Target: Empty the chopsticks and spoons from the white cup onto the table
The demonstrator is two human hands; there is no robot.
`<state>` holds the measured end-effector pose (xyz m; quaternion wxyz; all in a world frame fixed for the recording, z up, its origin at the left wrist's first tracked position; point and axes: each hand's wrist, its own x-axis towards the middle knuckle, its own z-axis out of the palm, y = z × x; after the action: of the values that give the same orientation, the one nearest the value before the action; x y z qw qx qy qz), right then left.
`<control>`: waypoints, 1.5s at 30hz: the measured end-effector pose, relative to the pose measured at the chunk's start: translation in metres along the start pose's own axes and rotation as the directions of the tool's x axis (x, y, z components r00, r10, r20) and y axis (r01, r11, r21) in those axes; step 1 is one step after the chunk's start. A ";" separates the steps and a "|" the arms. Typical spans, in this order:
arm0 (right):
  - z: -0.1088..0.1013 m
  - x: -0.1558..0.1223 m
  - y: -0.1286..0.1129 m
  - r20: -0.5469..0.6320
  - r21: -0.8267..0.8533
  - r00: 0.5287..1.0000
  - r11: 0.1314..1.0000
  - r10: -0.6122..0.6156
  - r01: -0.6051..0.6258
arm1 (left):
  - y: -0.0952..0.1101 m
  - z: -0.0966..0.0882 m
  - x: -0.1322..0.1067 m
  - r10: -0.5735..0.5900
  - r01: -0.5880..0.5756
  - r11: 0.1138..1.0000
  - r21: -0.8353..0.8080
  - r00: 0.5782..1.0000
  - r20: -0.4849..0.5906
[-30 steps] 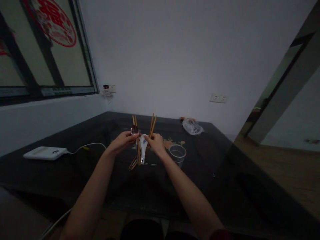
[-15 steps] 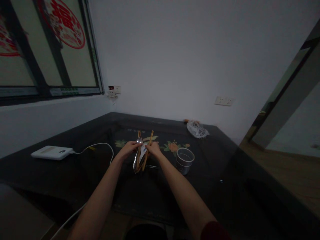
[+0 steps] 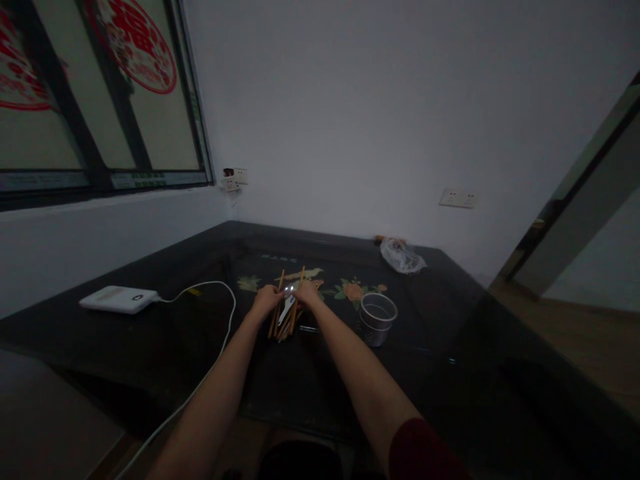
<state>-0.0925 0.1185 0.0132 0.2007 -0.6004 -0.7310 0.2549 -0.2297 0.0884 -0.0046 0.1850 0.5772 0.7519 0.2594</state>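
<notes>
Over the middle of the dark table point(image 3: 425, 280), my left hand point(image 3: 267, 299) and my right hand point(image 3: 308, 293) are closed around opposite sides of a loose bunch of wooden chopsticks point(image 3: 293, 324). A white spoon point(image 3: 286, 311) lies among the sticks, between the two hands. Shiny metal, seemingly a spoon point(image 3: 289, 289), shows at the top of the bunch. The fingertips are partly hidden behind the utensils. To the right of my right hand stands a grey round container point(image 3: 379, 321), upright with its mouth facing up.
At the left, a white power bank point(image 3: 119, 300) has a white cable point(image 3: 233, 313) running over the table edge. A crumpled clear plastic bag point(image 3: 401, 257) lies by the wall. Sockets point(image 3: 457, 198) sit on the wall; a window point(image 3: 150, 127) is at the left.
The metal spoon that stuck out at the lower left of the bunch is now mostly hidden. The lower chopstick ends fan out more. The whole view has shifted slightly.
</notes>
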 end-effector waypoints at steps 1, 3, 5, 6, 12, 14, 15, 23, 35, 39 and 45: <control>0.000 0.000 -0.001 0.011 -0.011 1.000 1.000 0.002 -0.002 | 0.000 0.000 0.000 0.000 0.000 1.000 0.027 1.000 -0.001; -0.002 -0.001 -0.001 0.034 -0.027 0.999 1.000 0.006 -0.005 | 0.001 0.001 -0.002 0.008 -0.007 0.998 0.067 1.000 -0.004; -0.004 -0.002 -0.002 0.049 -0.031 0.999 1.000 0.006 -0.005 | 0.002 0.001 -0.003 0.018 -0.018 0.995 0.095 1.000 -0.006; -0.005 -0.003 -0.002 0.053 -0.031 0.999 1.000 0.006 -0.004 | 0.002 0.001 -0.004 0.023 -0.022 0.994 0.105 1.000 -0.008; -0.008 -0.007 -0.002 0.038 -0.033 0.999 0.999 0.027 -0.025 | 0.004 0.003 -0.007 0.054 -0.047 0.987 0.153 0.998 -0.041; -0.009 -0.008 -0.001 0.027 -0.035 0.999 0.999 0.036 -0.035 | 0.005 0.002 -0.008 0.063 -0.055 0.985 0.163 0.997 -0.048; -0.010 -0.009 -0.001 0.023 -0.034 0.999 0.999 0.038 -0.037 | 0.005 0.002 -0.008 0.068 -0.059 0.984 0.167 0.997 -0.048; -0.017 -0.020 0.006 -0.007 -0.013 1.000 1.000 -0.008 0.007 | 0.007 -0.001 -0.012 0.107 -0.089 0.977 0.192 0.991 -0.084; -0.046 -0.088 0.013 0.026 0.187 0.968 0.952 -0.250 0.241 | 0.007 0.007 -0.008 0.284 -0.258 0.951 0.170 0.947 -0.152; -0.072 -0.147 0.025 0.018 0.341 0.890 0.839 -0.456 0.423 | 0.010 0.007 -0.012 0.345 -0.320 0.937 0.142 0.911 -0.225; -0.136 -0.215 0.083 -0.282 0.501 0.921 0.778 -0.267 0.379 | 0.048 0.006 -0.038 0.560 -0.591 0.806 0.009 0.758 -0.334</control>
<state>0.0963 -0.0614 0.0726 0.4748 -0.4050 -0.6967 0.3538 -0.1791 0.0626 0.0182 -0.0009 0.7204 0.5442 0.4299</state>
